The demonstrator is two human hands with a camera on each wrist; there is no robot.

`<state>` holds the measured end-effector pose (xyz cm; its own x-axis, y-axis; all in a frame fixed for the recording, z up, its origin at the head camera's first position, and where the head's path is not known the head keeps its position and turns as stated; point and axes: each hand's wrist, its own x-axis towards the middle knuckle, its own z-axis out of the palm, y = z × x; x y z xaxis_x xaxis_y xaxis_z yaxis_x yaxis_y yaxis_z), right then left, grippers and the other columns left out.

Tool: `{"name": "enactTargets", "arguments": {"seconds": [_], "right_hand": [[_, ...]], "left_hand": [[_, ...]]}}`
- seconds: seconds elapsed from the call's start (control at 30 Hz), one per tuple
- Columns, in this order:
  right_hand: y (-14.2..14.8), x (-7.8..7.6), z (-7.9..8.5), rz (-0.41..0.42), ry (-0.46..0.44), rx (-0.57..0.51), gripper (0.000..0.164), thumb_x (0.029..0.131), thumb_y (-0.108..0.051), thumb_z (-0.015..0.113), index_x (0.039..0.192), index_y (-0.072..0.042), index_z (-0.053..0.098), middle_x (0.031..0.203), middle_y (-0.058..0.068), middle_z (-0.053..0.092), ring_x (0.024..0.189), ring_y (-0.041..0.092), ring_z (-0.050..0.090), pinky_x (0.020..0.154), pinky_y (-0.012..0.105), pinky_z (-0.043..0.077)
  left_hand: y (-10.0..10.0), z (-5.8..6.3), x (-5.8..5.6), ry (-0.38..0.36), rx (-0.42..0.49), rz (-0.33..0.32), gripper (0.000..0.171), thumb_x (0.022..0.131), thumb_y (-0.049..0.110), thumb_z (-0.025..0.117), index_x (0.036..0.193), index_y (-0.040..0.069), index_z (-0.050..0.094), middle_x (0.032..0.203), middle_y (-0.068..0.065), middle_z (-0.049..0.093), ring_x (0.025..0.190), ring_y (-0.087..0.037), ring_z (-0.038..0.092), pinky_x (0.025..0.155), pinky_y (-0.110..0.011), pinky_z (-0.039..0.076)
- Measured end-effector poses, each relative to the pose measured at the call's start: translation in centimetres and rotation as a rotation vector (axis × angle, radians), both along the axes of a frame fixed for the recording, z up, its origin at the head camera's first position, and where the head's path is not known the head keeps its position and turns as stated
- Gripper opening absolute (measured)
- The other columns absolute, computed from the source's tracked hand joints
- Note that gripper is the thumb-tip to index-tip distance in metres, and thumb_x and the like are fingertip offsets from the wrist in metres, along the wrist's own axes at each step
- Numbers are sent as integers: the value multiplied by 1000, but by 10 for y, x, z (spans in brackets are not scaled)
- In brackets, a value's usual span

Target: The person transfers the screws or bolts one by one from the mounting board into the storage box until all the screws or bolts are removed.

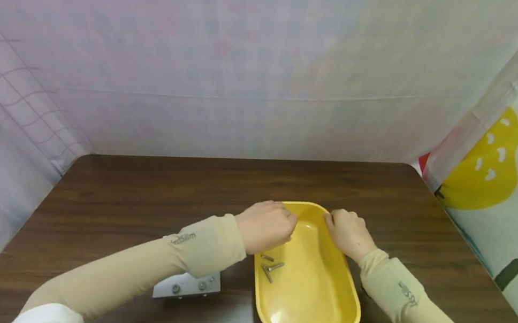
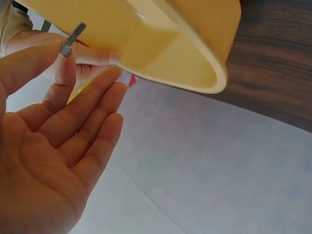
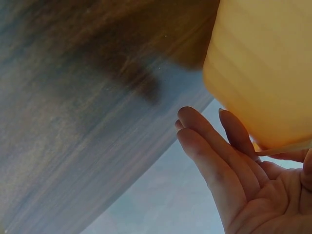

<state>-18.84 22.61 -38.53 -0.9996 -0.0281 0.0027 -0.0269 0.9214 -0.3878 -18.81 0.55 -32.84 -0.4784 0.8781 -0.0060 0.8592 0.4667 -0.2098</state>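
My left hand (image 1: 266, 228) is over the left rim of the yellow tray (image 1: 309, 302). Between its thumb and index finger it pinches a small threaded bolt (image 2: 74, 38), seen clearly in the left wrist view; the other fingers are extended. At the tray's far right corner my right hand (image 1: 348, 234) holds the rim, thumb on the inner side and a finger under the lip in the right wrist view. Three more metal bolts (image 1: 275, 266) lie loose inside the tray, near its left wall.
A silver metal plate (image 1: 190, 285) with bolts fitted in it sits left of the tray, partly covered by my left forearm. The dark wood table (image 1: 138, 195) ends at a pale cloth curtain (image 1: 250, 74) behind it.
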Motion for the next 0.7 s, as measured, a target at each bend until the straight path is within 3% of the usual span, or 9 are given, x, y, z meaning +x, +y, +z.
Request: {"name": "enactTargets", "arguments": {"seconds": [0.13,0.37,0.57,0.7], "right_hand": [[0,0,-1,-8,7,0,38,103,-19,43,77,-1,62,63,9,55,56,23,52,53,35,47],[1,0,-1,-9,-1,-1,38,104,-19,43,79,0,63,64,9,56,57,24,53,54,36,48],[1,0,0,-8,-12,-3,38,104,-20,42,79,-1,63,64,8,55,59,24,53,56,37,48],[1,-1,0,-5,-8,6,38,104,-20,42,78,-1,63,65,9,57,60,25,53,58,39,49]], "left_hand": [[8,-4,-2,4,-32,-6,22,98,30,60,105,10,67,97,1,72,92,-14,67,91,-28,54],[15,-12,-5,-12,-52,-17,18,98,28,60,101,12,68,88,4,69,78,-11,62,77,-23,53],[18,-15,-5,-41,-65,9,18,99,27,58,102,12,67,93,2,71,83,-14,62,73,-25,52],[17,-18,-4,-76,-75,21,21,98,29,60,108,11,68,98,2,72,87,-14,62,78,-25,53]]}}
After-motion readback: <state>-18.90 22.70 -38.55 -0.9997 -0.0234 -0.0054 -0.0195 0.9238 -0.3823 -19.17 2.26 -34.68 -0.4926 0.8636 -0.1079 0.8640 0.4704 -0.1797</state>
